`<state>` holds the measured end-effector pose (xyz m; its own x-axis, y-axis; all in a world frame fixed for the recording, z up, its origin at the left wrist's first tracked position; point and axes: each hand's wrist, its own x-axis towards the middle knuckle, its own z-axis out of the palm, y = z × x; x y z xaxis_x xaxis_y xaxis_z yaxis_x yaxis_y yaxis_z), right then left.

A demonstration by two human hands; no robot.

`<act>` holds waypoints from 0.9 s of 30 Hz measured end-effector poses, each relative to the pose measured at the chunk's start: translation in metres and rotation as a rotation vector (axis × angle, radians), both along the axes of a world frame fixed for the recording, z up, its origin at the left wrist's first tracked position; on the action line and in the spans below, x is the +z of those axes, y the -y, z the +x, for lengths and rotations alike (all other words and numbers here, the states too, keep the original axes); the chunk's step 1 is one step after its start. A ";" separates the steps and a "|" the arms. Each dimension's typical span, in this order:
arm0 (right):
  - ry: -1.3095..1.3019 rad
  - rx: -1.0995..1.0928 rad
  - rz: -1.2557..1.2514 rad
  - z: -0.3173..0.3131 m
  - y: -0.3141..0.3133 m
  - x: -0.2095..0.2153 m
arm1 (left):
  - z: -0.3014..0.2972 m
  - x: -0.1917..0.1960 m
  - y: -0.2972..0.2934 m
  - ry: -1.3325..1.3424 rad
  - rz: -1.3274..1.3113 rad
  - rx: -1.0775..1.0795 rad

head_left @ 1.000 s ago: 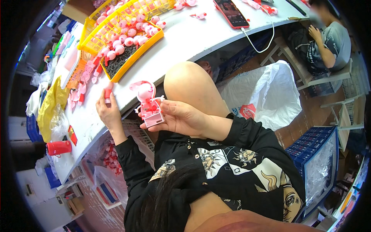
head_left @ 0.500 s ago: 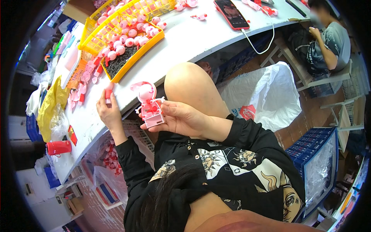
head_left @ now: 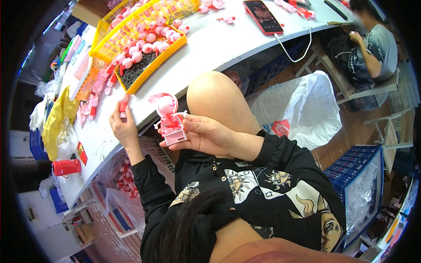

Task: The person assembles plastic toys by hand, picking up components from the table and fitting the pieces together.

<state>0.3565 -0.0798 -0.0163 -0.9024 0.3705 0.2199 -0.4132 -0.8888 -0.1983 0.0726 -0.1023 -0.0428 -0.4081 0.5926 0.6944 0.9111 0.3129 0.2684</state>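
Observation:
My right hand [head_left: 208,133] holds a pink pig-shaped toy figure [head_left: 167,115] in front of my knee, thumb and fingers closed on its lower part. The figure has a pink head, a red middle and a boxy pink base with a slot. At the table edge, my left hand [head_left: 125,129] has its fingers around a small red-and-pink toy piece [head_left: 123,108]. Beyond it stands a yellow basket [head_left: 151,65] holding many pink toy heads and a heap of small dark parts.
On the white table [head_left: 215,48] lie a phone [head_left: 263,16] with a white cable, loose pink pieces [head_left: 226,19] and a red cylinder [head_left: 67,167]. Below are a white plastic bag [head_left: 311,109] and a blue crate [head_left: 355,171]. Another person [head_left: 372,52] sits at the far right.

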 end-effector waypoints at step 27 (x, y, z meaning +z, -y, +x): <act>-0.012 0.003 0.015 0.000 0.000 -0.001 | 0.002 0.001 0.001 0.022 -0.003 -0.003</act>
<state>0.3560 -0.0796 -0.0174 -0.9008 0.3645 0.2362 -0.4131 -0.8869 -0.2067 0.0745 -0.1029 -0.0419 -0.4214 0.5956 0.6839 0.9059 0.3110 0.2873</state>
